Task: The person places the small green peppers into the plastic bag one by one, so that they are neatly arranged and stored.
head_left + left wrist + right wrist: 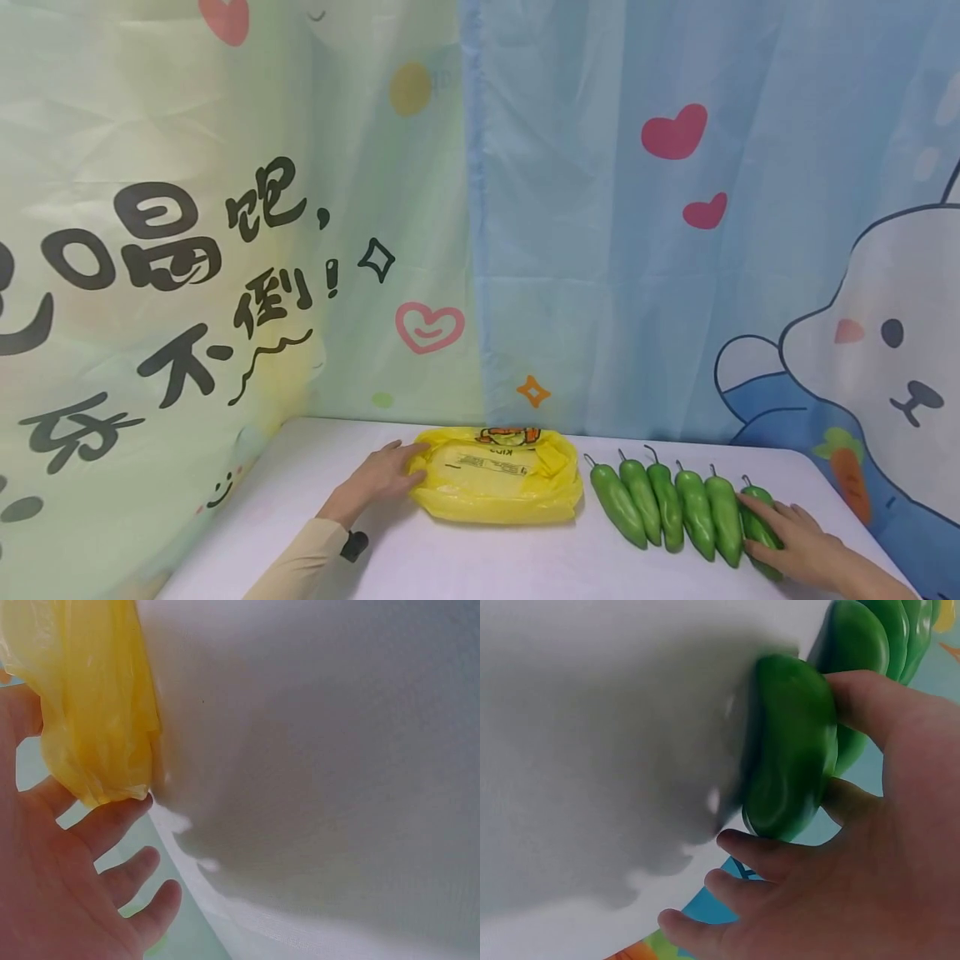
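A yellow plastic bag [498, 483] with printing lies on the white table, folded into a bundle around something I cannot see. My left hand [386, 479] touches its left end with loosely spread fingers; in the left wrist view, the bag's edge [105, 712] hides the thumb tip and part of the index finger. Several long green peppers [695, 512] lie side by side to the right of the bag. Over the rightmost pepper [791, 750] rests my right hand [798, 542], thumb at its near left side, index finger across its upper part, other fingers spread.
The white table [322, 454] backs onto a printed curtain [555, 275], with a patterned sheet [150, 350] hanging at the left. A small dark object [355, 546] shows at the left wrist. The peppers' thin stems point toward the curtain.
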Demonstrator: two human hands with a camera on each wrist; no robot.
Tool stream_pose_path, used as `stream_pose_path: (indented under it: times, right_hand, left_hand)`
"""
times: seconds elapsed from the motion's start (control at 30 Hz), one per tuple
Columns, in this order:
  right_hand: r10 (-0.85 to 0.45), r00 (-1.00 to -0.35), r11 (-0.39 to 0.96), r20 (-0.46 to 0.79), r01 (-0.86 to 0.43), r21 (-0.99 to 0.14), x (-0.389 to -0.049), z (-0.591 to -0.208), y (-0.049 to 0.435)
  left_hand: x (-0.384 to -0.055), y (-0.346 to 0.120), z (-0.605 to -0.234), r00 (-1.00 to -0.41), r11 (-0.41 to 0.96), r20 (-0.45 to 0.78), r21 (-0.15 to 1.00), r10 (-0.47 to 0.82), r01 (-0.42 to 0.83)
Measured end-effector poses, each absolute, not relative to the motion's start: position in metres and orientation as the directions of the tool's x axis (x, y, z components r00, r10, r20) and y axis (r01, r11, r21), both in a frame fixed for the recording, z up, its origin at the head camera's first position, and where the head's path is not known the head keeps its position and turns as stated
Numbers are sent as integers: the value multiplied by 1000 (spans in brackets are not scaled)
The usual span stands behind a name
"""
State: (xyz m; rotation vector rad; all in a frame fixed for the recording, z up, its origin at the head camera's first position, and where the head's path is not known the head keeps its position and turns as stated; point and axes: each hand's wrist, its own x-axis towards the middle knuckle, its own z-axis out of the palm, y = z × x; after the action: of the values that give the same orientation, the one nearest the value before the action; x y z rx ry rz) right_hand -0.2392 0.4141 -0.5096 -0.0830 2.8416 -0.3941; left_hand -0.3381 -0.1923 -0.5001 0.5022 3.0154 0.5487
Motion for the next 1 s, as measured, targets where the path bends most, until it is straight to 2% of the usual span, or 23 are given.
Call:
stream_pose_path:
  times: [0.3, 1.0]
  right_hand:
    - [-22, -984, 982, -178, 12, -188, -245, -520, 419]
    - [-11, -977, 978, -211, 33, -204, -247, -517, 419]
  left_hand:
    - [-340, -192, -502, -951, 893, 12, 339, 309, 295]
    - [-342, -193, -504, -952, 898, 13, 329, 307, 294]
